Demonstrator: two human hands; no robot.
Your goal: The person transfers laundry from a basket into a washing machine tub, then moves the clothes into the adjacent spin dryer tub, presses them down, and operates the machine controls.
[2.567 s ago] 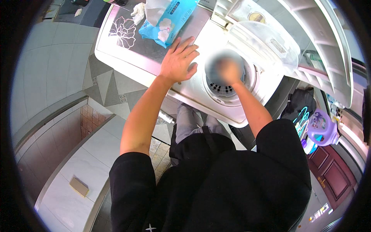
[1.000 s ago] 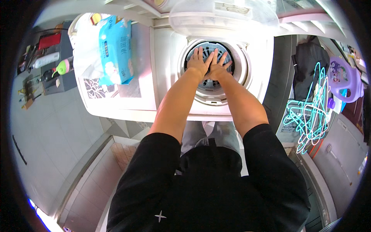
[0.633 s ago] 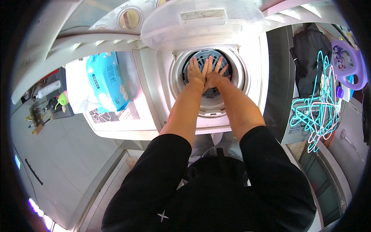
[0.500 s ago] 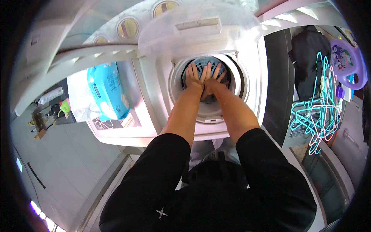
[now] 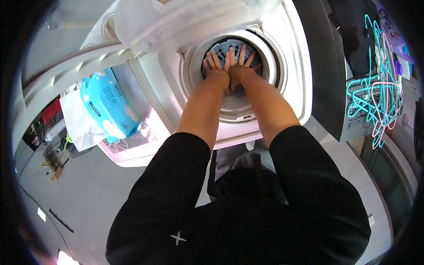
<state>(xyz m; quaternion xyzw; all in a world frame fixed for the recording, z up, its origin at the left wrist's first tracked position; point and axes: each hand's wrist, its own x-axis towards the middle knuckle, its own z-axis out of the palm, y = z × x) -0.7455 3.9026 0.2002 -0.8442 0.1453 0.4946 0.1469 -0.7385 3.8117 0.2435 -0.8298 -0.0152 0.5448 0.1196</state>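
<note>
Both my arms reach down into the round spin tub (image 5: 190, 73) of a white and pink washing machine (image 5: 297, 53). Inside it lies a grey-blue slotted plastic disc (image 5: 226, 44). My left hand (image 5: 216, 68) rests flat on the disc, fingers stretched out and pointing away from me. Beside it, and touching it at the palm, my right hand (image 5: 242, 66) presses down with its fingers spread. Neither hand grips anything. What lies under the disc is hidden. A translucent lid (image 5: 190, 22) stands raised behind the tub.
On the machine's left cover sit a blue tissue pack (image 5: 110, 106) and a white textured cloth (image 5: 79, 121). To the right, turquoise and pink hangers (image 5: 375, 97) hang by a dark cabinet (image 5: 324, 75), near a purple jug (image 5: 397, 42). A control knob (image 5: 110, 28) shows behind the left side.
My view has shifted and tilted, so the machine sits higher in the picture. Both hands stay on the disc with their fingers stretched out.
</note>
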